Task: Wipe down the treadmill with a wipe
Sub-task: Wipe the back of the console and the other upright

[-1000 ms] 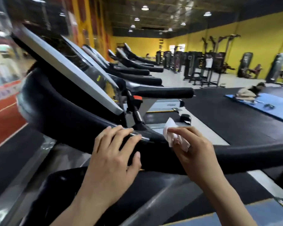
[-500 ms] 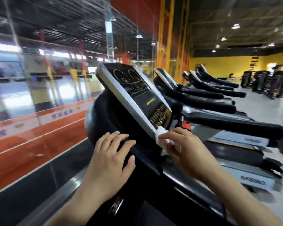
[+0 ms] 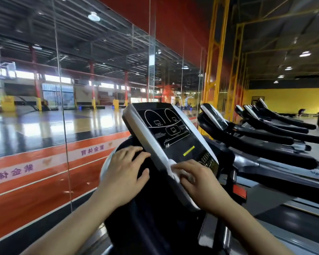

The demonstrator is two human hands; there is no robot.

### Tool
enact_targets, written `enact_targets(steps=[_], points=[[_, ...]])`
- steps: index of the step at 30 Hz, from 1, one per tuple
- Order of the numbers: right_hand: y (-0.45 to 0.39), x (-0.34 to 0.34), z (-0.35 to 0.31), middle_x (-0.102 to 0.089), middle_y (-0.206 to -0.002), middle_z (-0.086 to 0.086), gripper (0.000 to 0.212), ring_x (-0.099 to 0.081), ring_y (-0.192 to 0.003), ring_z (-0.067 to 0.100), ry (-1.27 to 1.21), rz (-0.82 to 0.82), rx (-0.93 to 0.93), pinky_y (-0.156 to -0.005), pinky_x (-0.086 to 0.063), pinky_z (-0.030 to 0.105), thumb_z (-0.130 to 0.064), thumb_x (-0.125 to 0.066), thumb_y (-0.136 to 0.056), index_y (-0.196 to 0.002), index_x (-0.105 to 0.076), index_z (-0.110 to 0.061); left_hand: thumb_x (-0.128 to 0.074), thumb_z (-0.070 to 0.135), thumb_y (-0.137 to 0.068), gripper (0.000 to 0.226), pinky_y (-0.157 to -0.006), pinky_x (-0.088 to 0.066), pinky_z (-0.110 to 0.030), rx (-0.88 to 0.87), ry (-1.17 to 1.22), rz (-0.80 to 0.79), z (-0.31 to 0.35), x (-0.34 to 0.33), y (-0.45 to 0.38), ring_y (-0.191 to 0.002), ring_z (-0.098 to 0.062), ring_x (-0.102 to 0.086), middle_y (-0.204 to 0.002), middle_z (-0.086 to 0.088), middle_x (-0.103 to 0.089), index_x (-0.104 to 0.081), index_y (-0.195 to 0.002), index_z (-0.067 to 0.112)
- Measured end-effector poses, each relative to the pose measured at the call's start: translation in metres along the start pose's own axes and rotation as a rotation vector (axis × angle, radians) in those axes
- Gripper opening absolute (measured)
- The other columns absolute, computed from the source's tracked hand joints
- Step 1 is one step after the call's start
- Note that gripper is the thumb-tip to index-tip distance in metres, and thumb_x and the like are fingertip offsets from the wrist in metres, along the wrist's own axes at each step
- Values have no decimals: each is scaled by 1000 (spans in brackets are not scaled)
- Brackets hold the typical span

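Note:
The treadmill's console, a black panel in a grey-white frame, tilts up in front of me at mid-frame. My right hand presses a white wipe against the console's lower left edge, fingers laid over the wipe. My left hand rests with spread fingers on the black curved housing just left of the console. Most of the wipe is hidden under my fingers.
A glass wall with an orange band runs close along the left, a sports hall beyond it. A row of several more treadmills stretches away on the right, their black handrails jutting toward me. Yellow steel columns stand behind the console.
My view swung left and up from the handrail to the console. My right hand carried the wipe from the handrail up onto the console's lower edge; my left hand shifted onto the housing beside it.

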State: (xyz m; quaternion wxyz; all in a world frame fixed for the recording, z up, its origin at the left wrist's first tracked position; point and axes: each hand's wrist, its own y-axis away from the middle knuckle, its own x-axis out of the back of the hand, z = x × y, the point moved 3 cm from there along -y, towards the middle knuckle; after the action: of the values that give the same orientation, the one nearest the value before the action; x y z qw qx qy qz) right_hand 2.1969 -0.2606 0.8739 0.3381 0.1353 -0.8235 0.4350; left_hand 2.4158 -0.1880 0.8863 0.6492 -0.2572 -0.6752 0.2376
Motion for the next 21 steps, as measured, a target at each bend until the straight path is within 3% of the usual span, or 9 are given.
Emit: enact_targets(steps=[4,7,10,12,14,16,18,20,21], points=[[-81,-6,23,-69,-109,-7,36,-66,-97,3,-252,129,-51,-89,-51,15,-7,-58,-92,-117,-72,-28,-34,47,-95,60,-117,-23,-46,26,-176,-77,-20,-11,-54,-143,-35,-40,-153,-7,-49,-46,-149,25],[-149,-14,37,-68,-116,-3,40,-64,-93,8,-326,174,-66,-76,-52,15,-5,-53,-95,-123,-69,-27,-15,59,-94,69,-125,-11,-46,72,-158,-152,-30,-24,-70,-157,-30,-14,-172,-1,-11,-12,-161,42],[-215,-20,51,-66,-118,3,41,-66,-88,18,-364,240,-55,-69,-55,25,-4,-49,-97,-130,-66,-22,1,69,-88,71,-129,-1,-44,81,-110,-154,-34,-38,-72,-158,-20,8,-167,14,25,23,-153,53],[-255,-26,64,-68,-110,7,44,-62,-68,15,-397,285,-94,-49,-46,16,0,-45,-97,-133,-64,-18,-1,70,-87,68,-129,-4,-45,94,-49,-158,-35,-37,-71,-158,-17,10,-163,22,30,26,-149,59],[-289,-33,81,-69,-104,9,48,-52,-58,9,-398,337,-153,-43,-34,11,4,-42,-97,-135,-63,-16,-2,72,-85,69,-129,-4,-47,95,-34,-155,-35,-36,-70,-157,-15,13,-160,26,34,28,-147,61],[-318,-46,95,-70,-115,14,51,-59,-68,16,-373,327,-198,-56,-43,18,5,-40,-97,-138,-61,-15,-2,72,-85,69,-128,-2,-47,101,-28,-140,-35,-34,-70,-156,-13,15,-159,27,36,28,-146,62],[-340,-59,99,-63,-134,18,49,-65,-103,31,-345,255,-210,-84,-49,27,2,-39,-99,-141,-59,-13,-5,71,-86,68,-128,-3,-47,97,-22,-127,-33,-33,-70,-156,-12,15,-158,29,36,27,-146,63],[-347,-69,92,-53,-148,15,46,-54,-130,35,-312,192,-174,-104,-43,31,-3,-39,-101,-141,-58,-14,-8,70,-88,68,-128,-3,-47,99,-34,-124,-32,-33,-71,-156,-12,15,-158,29,37,28,-146,62],[-343,-71,84,-53,-148,14,45,-53,-132,34,-312,175,-133,-105,-41,28,-4,-40,-102,-141,-59,-15,-11,69,-91,68,-128,-3,-47,103,-42,-121,-30,-32,-71,-156,-12,15,-158,29,37,28,-146,61]])
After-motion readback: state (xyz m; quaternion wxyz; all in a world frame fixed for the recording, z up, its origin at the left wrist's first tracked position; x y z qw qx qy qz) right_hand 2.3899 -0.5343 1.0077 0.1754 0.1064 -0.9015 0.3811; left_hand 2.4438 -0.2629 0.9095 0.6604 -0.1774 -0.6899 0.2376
